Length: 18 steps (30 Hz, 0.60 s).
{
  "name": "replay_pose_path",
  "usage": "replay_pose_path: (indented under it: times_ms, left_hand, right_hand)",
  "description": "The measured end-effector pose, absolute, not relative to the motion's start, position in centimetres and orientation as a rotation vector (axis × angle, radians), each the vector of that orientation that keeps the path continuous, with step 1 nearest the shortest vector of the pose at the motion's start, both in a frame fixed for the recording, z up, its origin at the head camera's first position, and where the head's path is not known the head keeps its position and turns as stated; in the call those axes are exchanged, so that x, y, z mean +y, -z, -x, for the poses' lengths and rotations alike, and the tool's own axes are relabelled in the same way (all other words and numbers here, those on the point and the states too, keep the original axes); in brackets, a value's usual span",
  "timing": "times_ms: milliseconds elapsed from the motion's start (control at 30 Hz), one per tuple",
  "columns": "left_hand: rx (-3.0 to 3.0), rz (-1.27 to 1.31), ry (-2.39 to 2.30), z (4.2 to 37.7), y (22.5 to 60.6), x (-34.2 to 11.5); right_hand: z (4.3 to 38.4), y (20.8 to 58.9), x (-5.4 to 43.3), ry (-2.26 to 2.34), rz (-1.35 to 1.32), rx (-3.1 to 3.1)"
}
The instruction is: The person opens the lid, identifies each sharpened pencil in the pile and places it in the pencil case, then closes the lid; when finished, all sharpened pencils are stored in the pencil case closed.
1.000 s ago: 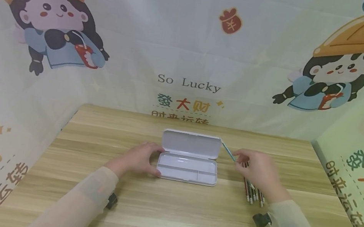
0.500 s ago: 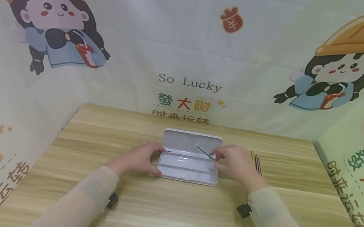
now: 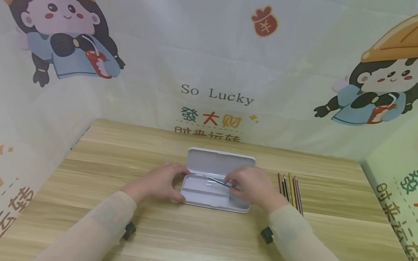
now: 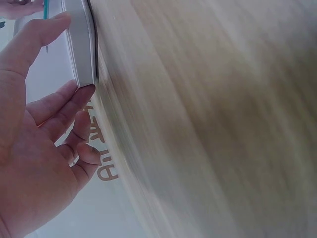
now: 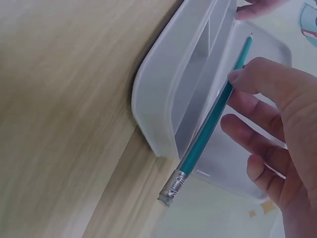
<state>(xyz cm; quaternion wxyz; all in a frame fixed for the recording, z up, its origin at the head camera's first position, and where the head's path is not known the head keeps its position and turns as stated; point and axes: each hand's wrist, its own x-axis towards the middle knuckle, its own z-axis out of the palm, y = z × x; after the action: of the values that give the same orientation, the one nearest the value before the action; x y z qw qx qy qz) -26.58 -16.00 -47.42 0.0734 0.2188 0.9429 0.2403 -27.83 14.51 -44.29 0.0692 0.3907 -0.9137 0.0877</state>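
Note:
A white pencil case (image 3: 203, 198) stands with its lid (image 3: 206, 162) raised at the back; dividers split its base into compartments. At the case's left end my left hand (image 3: 158, 180) grips it, thumb at the front corner and fingertips at the back, as the left wrist view (image 4: 42, 126) shows. My right hand (image 3: 255, 185) pinches a teal pencil (image 5: 210, 119) between thumb and fingers. The pencil slants over the long rear compartment, its sharpened tip pointing left and its worn eraser end to the right.
Several more pencils (image 3: 292, 190) lie in a loose bundle on the wooden table (image 3: 193, 240), right of the case and partly hidden by the right forearm. A printed cloth backdrop (image 3: 156, 51) closes off the back and sides.
My right hand has carried the teal pencil leftward from beside the bundle to over the case's base, lowering it and bringing it nearer level. The left hand and case have stayed put.

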Motion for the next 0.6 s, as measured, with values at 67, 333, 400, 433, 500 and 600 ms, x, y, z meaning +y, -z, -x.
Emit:
replay_pose_path:
  times_ms: [67, 333, 400, 433, 500, 600]
  left_hand:
    - [2.832, -0.656, -0.718, 26.6, 47.4, -16.0]
    - [2.832, -0.681, -0.732, 26.4, 47.5, -16.4]
    - [2.832, -0.672, -0.727, 26.4, 47.5, -16.4]
    - [2.835, -0.676, -0.726, 26.5, 47.6, -16.4]
    - [2.84, -0.69, -0.721, 26.5, 47.6, -16.4]
    - [2.838, -0.691, -0.721, 26.6, 47.5, -16.2]
  right_hand:
    - [28.1, 44.5, 14.1, -0.255, -1.191, -2.732]
    - [28.7, 45.0, 11.9, -0.239, -1.324, -2.728]
    - [28.9, 45.2, 11.6, -0.215, -1.334, -2.731]
    - [28.9, 45.3, 11.4, -0.208, -1.334, -2.735]
    - [29.1, 45.6, 11.2, -0.207, -1.33, -2.747]
    - [29.3, 45.9, 11.0, -0.232, -1.346, -2.763]
